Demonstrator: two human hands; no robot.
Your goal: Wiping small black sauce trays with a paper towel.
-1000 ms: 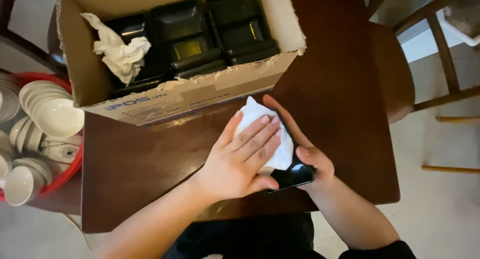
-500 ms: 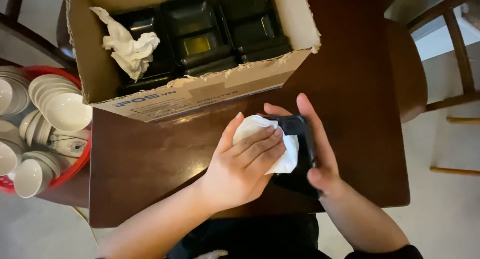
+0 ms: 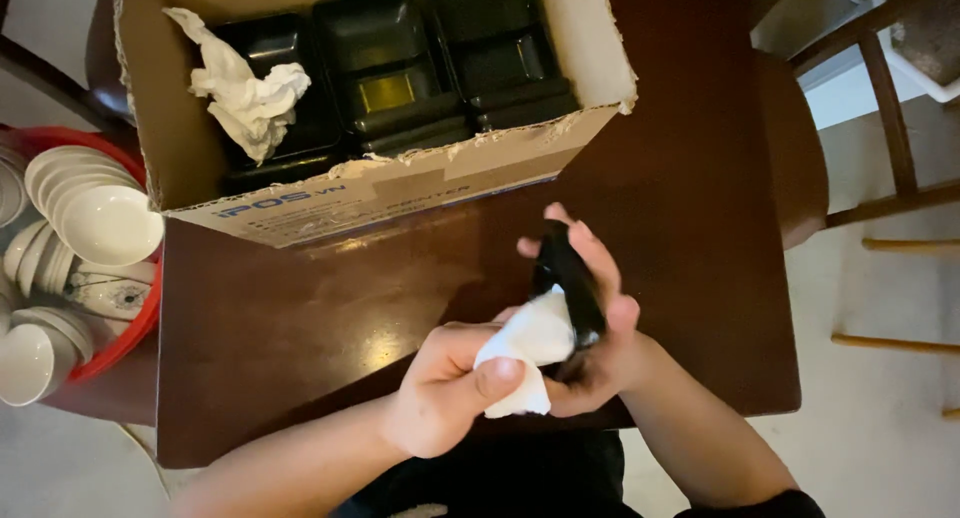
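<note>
My right hand (image 3: 600,328) holds a small black plastic tray (image 3: 565,273) tilted on edge above the dark wooden table (image 3: 300,318). My left hand (image 3: 450,388) grips a crumpled white cloth (image 3: 525,348) and presses it against the tray's lower end. Both hands are close to my body at the table's near edge. Most of the tray is hidden by my fingers and the cloth.
An open cardboard box (image 3: 400,183) at the far side holds stacked black trays (image 3: 390,68) and a crumpled white cloth (image 3: 245,93). A red basin (image 3: 125,333) of white bowls stands at the left. Wooden chairs (image 3: 880,128) stand to the right.
My right hand has turned the black tray from lying flat to standing on edge. My left hand has slid the cloth from the tray's top down to its lower end.
</note>
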